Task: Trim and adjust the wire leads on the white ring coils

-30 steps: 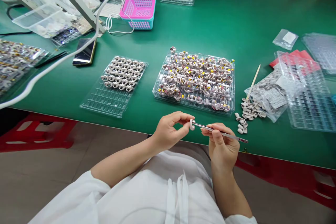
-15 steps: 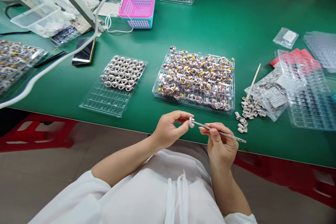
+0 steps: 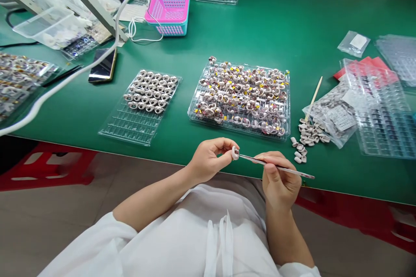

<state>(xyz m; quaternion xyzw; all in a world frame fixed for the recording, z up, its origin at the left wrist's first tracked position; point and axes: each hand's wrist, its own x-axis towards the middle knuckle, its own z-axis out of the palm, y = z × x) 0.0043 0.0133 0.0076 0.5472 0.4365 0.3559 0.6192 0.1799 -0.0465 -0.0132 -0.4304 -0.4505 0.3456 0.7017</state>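
My left hand [image 3: 209,160] pinches a small white plastic shell [image 3: 235,152] between thumb and fingertips, just above the table's front edge. Closed around slim metal tweezers [image 3: 289,170], my right hand [image 3: 281,179] points their fine tip leftward at the shell's opening. Whether the tip touches the shell I cannot tell. Behind the hands is a clear tray [image 3: 191,114] heaped with similar shells [image 3: 247,91] carrying reddish and yellow bits. Another clear tray [image 3: 130,125] on the left holds rows of grey-white shells [image 3: 151,91].
Loose white shells [image 3: 310,134] lie at the right, beside a wooden stick [image 3: 315,95] and a plastic bag of shells [image 3: 338,114]. Farther right are empty clear trays [image 3: 383,117]. A pink basket [image 3: 169,19], phone [image 3: 103,66] and white cable [image 3: 65,78] are at the left.
My right hand and the tweezers have shifted slightly right and down. The shell in my left hand has turned, showing more of its inside.
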